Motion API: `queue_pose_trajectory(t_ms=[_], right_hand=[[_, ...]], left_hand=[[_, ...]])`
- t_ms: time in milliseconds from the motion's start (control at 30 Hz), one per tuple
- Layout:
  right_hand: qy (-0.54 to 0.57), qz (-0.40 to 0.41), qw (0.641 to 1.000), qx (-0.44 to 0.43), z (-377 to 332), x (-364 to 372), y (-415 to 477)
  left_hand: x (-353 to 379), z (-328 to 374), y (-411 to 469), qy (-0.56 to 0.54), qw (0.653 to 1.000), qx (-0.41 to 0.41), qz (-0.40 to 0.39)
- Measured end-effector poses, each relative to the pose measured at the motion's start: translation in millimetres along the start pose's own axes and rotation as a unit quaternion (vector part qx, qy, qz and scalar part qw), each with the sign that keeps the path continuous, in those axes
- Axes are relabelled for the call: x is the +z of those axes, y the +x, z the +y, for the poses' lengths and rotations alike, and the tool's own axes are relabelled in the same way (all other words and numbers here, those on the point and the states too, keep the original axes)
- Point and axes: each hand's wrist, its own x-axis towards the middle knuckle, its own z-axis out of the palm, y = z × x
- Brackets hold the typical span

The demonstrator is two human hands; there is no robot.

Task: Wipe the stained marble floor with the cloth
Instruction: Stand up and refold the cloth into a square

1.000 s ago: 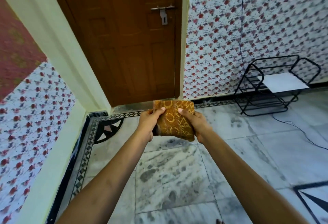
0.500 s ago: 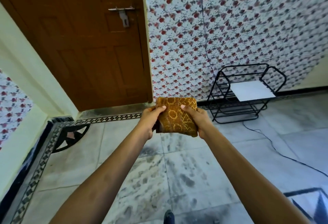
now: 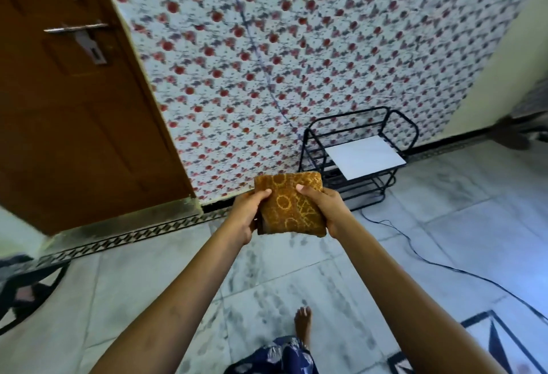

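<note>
Mustard-brown and folded into a thick pad, the cloth [image 3: 289,206] hangs in the air, nearer the camera than the black wire rack [image 3: 355,142] and well above the marble floor [image 3: 296,278]. The left hand [image 3: 246,216] and right hand [image 3: 327,210] pinch opposite edges, thumbs on top. Best, I judge, to lower it flat onto the grey smudges short of the rack, avoiding the cable [image 3: 415,255]. Fingers behind the cloth are hidden.
</note>
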Motion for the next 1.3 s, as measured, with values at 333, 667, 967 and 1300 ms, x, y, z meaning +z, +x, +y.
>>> queue_pose_trajectory(t_ms=[333, 667, 967, 1300], right_hand=[[0.026, 0.083, 0.996, 0.025, -95, -130, 144], [0.034, 0.085, 0.995, 0.046, -164, -265, 275], [0.018, 0.037, 0.991, 0.128, -218, -386, 402], [-0.063, -0.002, 0.977, 0.202, -225, -443, 550]], left_hand=[[173, 63, 143, 0.055, 0.994, -0.052, -0.076], [333, 81, 270, 0.049, 0.992, -0.080, -0.088], [461, 72, 361, -0.002, 0.992, -0.129, -0.013], [534, 54, 486, -0.027, 0.975, -0.210, 0.062]])
